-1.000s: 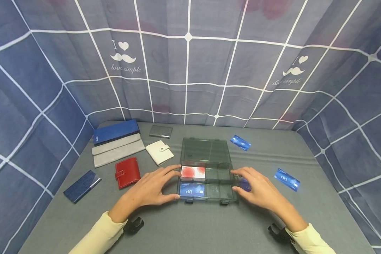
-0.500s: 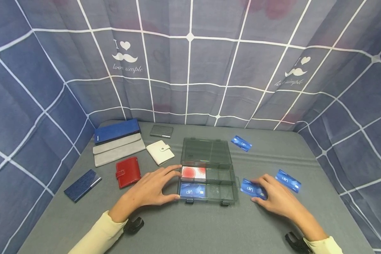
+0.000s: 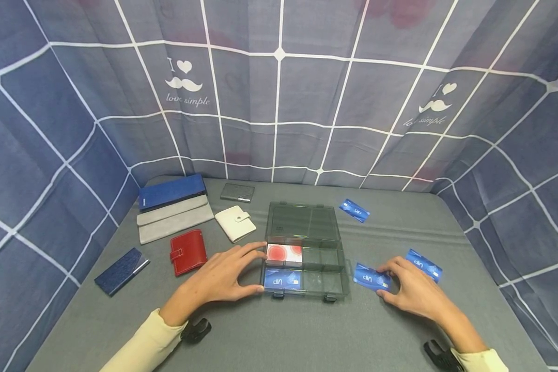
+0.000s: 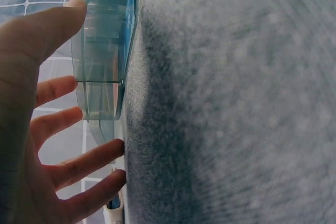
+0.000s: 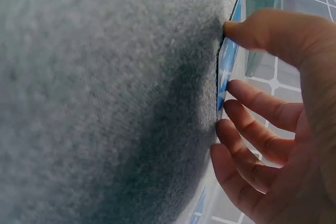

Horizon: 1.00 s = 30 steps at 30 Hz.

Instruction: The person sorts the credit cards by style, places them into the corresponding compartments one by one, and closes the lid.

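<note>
The tabletop (image 3: 269, 336) is covered in matt grey cloth, shown coarse and fuzzy close up. Near its middle, the box (image 3: 313, 281) is made of smoky see-through plastic, smooth and glossy. The card (image 3: 368, 277) beside it and the 2 other cards (image 3: 427, 265) towards the right edge are faced in smooth, shiny, plastic-looking blue. Towards the left edge, the red wallet (image 3: 188, 252) is finished in glossy, leather-like material; the slim case (image 3: 120, 271) is trimmed with shiny metal-looking edging. Behind the far edge, the curtain (image 3: 302, 98) is made of creased matt cloth.
</note>
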Tool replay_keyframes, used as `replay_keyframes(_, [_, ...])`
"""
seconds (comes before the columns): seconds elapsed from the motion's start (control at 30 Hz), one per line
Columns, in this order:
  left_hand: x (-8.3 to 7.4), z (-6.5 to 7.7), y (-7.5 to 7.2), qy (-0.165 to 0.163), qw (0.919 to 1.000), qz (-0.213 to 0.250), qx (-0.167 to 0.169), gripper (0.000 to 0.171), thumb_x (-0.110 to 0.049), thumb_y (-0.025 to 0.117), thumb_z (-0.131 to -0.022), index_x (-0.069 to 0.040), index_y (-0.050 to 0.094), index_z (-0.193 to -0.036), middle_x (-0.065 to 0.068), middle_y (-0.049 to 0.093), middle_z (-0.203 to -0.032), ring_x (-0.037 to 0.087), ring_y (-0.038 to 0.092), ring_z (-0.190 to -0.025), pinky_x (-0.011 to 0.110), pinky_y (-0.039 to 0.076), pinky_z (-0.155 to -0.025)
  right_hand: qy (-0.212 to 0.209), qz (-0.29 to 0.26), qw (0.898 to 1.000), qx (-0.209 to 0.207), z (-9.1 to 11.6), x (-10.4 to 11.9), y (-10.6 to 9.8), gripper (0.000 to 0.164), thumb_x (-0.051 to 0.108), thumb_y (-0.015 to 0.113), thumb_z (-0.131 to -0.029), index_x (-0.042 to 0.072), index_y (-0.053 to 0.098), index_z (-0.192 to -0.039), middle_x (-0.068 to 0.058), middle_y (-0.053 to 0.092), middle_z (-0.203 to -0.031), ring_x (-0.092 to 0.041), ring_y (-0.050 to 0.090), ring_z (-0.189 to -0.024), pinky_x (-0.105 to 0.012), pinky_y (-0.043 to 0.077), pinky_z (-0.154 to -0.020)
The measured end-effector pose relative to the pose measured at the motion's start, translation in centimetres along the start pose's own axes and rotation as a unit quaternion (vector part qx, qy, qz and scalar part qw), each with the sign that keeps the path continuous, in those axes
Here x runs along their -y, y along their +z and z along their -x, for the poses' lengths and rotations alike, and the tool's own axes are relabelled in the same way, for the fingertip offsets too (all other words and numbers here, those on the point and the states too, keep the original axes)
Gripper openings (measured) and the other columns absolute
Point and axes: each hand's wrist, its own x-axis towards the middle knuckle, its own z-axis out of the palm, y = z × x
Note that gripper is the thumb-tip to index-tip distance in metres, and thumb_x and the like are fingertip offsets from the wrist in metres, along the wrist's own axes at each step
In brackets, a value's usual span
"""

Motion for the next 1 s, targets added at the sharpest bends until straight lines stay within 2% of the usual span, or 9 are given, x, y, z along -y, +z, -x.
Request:
replay_keyframes(0.17, [0.0, 0.0, 0.0, 0.002, 1.0, 0.002, -0.002, 0.07, -0.066, 0.076, -0.091, -0.029, 0.06, -0.149, -0.01, 0.042, -0.168, 0.016, 0.061, -0.13, 0.049, 0.059, -0.091, 0.002, 0.006, 1.0, 0.007, -0.2, 0.0, -0.1, 0.049, 0.03, 0.098, -0.068, 0.015, 0.076, -0.109, 0.003, 0.069, -0.108, -0.014, 0.064, -0.092, -0.041, 0.055, -0.078])
replay_keyframes(0.37, [-0.1, 0.0, 0.0, 0.006, 1.0, 0.0, -0.005, 0.07, -0.065, 0.077, -0.091, -0.029, 0.06, -0.149, -0.01, 0.043, -0.168, 0.016, 0.062, -0.13, 0.048, 0.059, -0.09, 0.002, 0.014, 1.0, -0.006, -0.2, -0.1, 0.0, 0.047, 0.029, 0.096, -0.067, 0.015, 0.075, -0.106, 0.005, 0.069, -0.101, -0.013, 0.064, -0.09, -0.04, 0.055, -0.075])
replay_keyframes(0.67, [-0.1, 0.0, -0.1, 0.006, 1.0, 0.001, -0.006, 0.07, -0.065, 0.076, -0.091, -0.029, 0.06, -0.149, -0.01, 0.043, -0.168, 0.017, 0.061, -0.131, 0.049, 0.059, -0.09, -0.01, 0.018, 0.999, -0.034, -0.5, 0.0, -0.3, 0.054, 0.028, 0.096, -0.069, 0.012, 0.078, -0.118, 0.002, 0.072, -0.105, -0.013, 0.065, -0.088, -0.04, 0.055, -0.072])
replay_keyframes(0.83, [-0.1, 0.1, -0.1, 0.005, 1.0, 0.003, -0.007, 0.07, -0.065, 0.077, -0.091, -0.029, 0.06, -0.149, -0.01, 0.043, -0.168, 0.017, 0.061, -0.132, 0.049, 0.059, -0.09, -0.03, 0.022, 0.997, -0.064, -1.2, 1.0, -1.6, 0.054, 0.028, 0.095, -0.07, 0.014, 0.078, -0.119, 0.001, 0.073, -0.109, -0.018, 0.069, -0.092, -0.044, 0.056, -0.072])
replay_keyframes(1.0, [-0.1, 0.1, -0.1, 0.005, 0.9999, 0.005, -0.008, 0.07, -0.064, 0.077, -0.091, -0.029, 0.06, -0.149, -0.01, 0.043, -0.168, 0.016, 0.061, -0.131, 0.048, 0.059, -0.089, -0.058, 0.012, 0.996, -0.068, -2.2, 3.2, -2.6, 0.054, 0.03, 0.094, -0.072, 0.015, 0.078, -0.122, 0.003, 0.072, -0.112, -0.019, 0.069, -0.098, -0.046, 0.057, -0.076])
